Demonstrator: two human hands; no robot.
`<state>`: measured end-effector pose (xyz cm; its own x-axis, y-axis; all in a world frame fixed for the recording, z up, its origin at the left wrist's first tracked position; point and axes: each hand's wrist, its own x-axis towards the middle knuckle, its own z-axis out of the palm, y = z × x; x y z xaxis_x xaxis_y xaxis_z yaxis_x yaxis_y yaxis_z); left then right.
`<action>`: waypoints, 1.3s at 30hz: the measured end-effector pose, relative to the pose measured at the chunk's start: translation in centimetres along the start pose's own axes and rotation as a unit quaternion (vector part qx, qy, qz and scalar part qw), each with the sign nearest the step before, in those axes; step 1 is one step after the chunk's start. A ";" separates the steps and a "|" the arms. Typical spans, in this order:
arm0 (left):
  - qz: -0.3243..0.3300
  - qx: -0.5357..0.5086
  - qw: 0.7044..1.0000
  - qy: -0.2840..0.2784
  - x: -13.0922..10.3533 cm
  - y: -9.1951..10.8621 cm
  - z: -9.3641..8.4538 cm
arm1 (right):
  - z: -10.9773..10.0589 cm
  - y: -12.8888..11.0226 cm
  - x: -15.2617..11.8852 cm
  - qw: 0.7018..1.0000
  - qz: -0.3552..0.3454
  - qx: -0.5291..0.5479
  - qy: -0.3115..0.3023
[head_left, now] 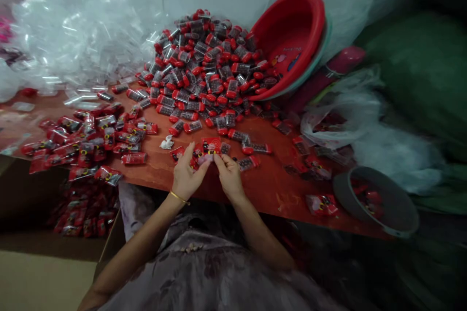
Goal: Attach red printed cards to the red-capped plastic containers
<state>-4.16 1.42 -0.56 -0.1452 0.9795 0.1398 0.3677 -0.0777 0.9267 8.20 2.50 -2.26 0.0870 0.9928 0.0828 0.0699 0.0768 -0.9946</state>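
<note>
My left hand, with a gold bangle at its wrist, is held at the front of the red table, its thumb and fingers apart. My right hand is closed, thumb and fingertips pinched at the edge of a small pale pinkish piece between the hands; its kind is unclear. Just beyond lie a red printed packet with a black and yellow figure and several similar ones. A small white figure lies left of them. Clear tubes with red caps and dark contents lie close by.
A large heap of red-capped tubes spills from a tilted red basin. Clear plastic is piled at back left. Red packets cover the left edge, more in a box below. A grey bowl stands right, near plastic bags.
</note>
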 end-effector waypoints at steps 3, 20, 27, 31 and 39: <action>-0.149 -0.207 0.965 -0.056 0.3 0.3 0.1 | -0.7 0.0 -0.3 0.999 -0.025 -0.028 -0.004; -0.317 -0.370 0.872 -0.043 0.3 1.5 0.9 | -4.5 0.1 -1.4 0.946 -0.052 -0.321 0.005; -0.383 -0.391 0.834 -0.065 0.3 1.5 1.3 | -9.4 2.2 -2.1 0.808 -0.054 -0.581 0.077; -0.402 -0.416 0.811 -0.083 -0.1 1.3 1.4 | -10.9 3.4 -4.0 0.841 -0.137 -0.520 0.063; -0.416 -0.428 0.796 -0.101 -0.4 1.0 1.4 | -10.7 3.3 -4.6 0.802 -0.009 -0.582 0.136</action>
<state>-2.47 1.17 -0.16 0.1706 0.7610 -0.6260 -0.5519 0.6001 0.5791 18.63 -2.77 -5.27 0.2781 0.9235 0.2642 0.9398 -0.2048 -0.2736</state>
